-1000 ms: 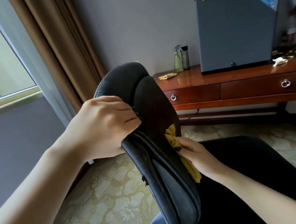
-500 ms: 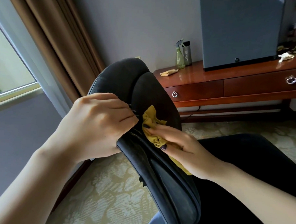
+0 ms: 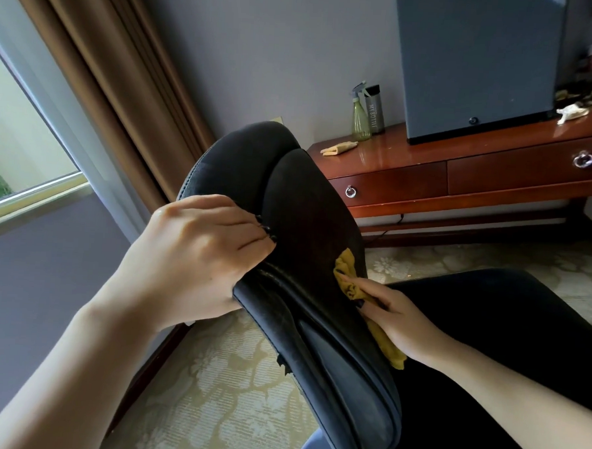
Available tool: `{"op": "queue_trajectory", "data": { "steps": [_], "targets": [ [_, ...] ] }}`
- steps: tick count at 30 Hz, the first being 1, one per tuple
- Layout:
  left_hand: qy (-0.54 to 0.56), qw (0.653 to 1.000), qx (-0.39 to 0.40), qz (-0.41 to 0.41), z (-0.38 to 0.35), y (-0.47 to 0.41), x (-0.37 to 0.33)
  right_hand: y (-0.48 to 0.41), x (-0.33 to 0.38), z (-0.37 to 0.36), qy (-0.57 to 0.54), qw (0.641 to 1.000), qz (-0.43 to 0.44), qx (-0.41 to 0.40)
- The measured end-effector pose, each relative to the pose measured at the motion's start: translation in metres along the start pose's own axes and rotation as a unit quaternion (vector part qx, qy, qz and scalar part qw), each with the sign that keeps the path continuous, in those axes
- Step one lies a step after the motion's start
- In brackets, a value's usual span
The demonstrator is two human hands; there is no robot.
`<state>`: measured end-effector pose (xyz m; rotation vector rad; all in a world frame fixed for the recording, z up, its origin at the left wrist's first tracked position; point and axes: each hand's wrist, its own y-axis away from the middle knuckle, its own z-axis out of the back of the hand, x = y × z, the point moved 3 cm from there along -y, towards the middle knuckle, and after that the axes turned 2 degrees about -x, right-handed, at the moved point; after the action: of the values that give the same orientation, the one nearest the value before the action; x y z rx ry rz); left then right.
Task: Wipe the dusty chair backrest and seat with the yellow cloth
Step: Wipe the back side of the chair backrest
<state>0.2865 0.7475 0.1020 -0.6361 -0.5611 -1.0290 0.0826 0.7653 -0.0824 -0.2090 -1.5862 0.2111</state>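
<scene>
"Starting at the right grip (image 3: 396,319), how does it stand?" asks the reader.

"Fingers closed over the bunched yellow cloth (image 3: 348,271), pressing it to the front face of the black padded chair backrest (image 3: 308,218), near that face's right edge and about midway along it. A tail of cloth hangs below the palm. The left grip (image 3: 200,253) is curled round the opposite edge, holding the backrest."

"Which relation governs the next stroke?"

"By judgement: the backrest's long axis runs from the lower foreground up and away to its rounded top, with bare face on both sides of the cloth, so strokes should follow that axis. The dark chair seat (image 3: 487,337) lies just right of the right grip, the nearer one."

"What cannot be read?"

"The right palm's underside; any dust on the dark surfaces; the backrest's lower end, cut off by the frame. The reddish wooden desk (image 3: 497,145) stands well beyond."
</scene>
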Motion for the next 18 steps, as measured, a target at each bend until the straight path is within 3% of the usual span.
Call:
{"op": "queue_trajectory", "data": {
  "steps": [7,14,18],
  "targets": [
    [0.004,0.998,-0.062,-0.014,0.017,0.001,-0.004,0.009,-0.004,-0.002,-0.013,0.999,-0.033,-0.023],
    [0.016,1.0,-0.019,-0.001,0.004,-0.002,-0.001,0.018,0.015,-0.017,-0.062,0.998,0.022,0.022],
    [0.036,0.999,0.002,0.015,-0.003,-0.001,0.0,-0.006,0.012,-0.017,-0.015,0.999,0.042,0.022]
  ]
}}
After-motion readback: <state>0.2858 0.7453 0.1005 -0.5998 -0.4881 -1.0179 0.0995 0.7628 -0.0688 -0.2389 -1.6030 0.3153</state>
